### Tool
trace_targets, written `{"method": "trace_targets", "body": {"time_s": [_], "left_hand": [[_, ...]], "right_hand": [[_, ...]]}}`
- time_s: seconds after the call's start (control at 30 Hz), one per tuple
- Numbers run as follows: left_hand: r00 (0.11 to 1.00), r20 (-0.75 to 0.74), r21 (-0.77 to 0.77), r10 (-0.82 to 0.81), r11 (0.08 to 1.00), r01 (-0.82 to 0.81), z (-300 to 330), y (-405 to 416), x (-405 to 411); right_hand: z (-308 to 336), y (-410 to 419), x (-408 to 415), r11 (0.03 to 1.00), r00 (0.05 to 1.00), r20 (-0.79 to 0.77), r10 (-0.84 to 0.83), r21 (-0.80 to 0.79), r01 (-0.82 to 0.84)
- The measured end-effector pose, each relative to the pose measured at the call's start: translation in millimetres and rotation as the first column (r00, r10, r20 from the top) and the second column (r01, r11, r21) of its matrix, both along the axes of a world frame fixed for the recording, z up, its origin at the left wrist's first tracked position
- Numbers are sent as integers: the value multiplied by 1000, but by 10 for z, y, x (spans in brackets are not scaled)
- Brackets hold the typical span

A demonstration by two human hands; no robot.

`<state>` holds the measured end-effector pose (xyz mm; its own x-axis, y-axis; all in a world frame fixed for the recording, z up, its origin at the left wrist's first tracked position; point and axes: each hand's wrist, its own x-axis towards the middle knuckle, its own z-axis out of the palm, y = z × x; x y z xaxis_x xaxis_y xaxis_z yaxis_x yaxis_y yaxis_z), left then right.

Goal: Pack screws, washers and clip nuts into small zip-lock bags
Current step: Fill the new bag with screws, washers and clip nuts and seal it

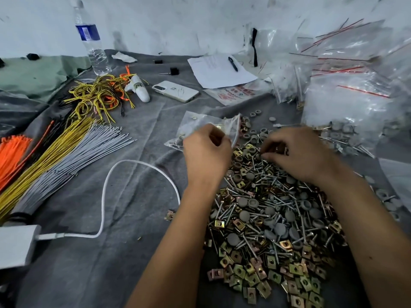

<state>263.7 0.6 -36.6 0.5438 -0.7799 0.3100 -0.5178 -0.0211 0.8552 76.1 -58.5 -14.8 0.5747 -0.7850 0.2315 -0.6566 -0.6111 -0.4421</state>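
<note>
The left hand (205, 150) pinches a crinkled clear bag (200, 127). The right hand (298, 152), fingers curled, picks at the heap of shiny screws (273, 196); whether it grips anything is unclear.

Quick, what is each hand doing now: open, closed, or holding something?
Left hand: holds the small bag.
Right hand: fingers curled, picking in the pile; what it holds cannot be told.

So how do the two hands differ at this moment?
The left hand grips a small zip-lock bag raised off the cloth; the right hand holds no bag. The left hand sits beside the hardware pile, while the right hand is down on it, fingers curled, apparently pinching parts; what they hold is hidden. Both are bare and seen from the back.
</note>
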Motion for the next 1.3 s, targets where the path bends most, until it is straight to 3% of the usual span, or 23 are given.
{"method": "trace_targets", "body": {"time_s": [0.17,0.3,0.4,0.47,0.6,0.8,0.97,1.17,1.3], "left_hand": [[980,107,16,-167,986,167,-4,44,-125],[901,353,159,-251,965,207,-15,55,-262],[876,407,161,-260,964,211,-7,64,-333],[884,392,167,-255,965,204,-21,65,-342],[963,205,89,-176,983,161,-24,51,-321],[985,90,8,-145,989,145,-55,18,-252],[978,97,-71,-184,979,191,-52,17,-272],[969,95,-168,-226,956,239,-52,5,-260],[970,51,-173,-238,955,243,-53,0,-230]], "right_hand": [[70,26,56,983,949,-292,116,170,-68],[49,8,107,982,931,-339,133,169,-79],[-5,-16,93,982,921,-352,168,137,-127],[-33,-35,25,981,945,-272,181,115,-155],[-45,-51,-105,982,991,61,119,137,-127],[-94,-21,-86,999,919,392,-32,10,31],[-107,24,-12,991,938,345,-19,-120,64],[-185,51,64,984,875,481,-52,-123,126],[-199,61,93,980,761,648,-27,-133,147]]}}
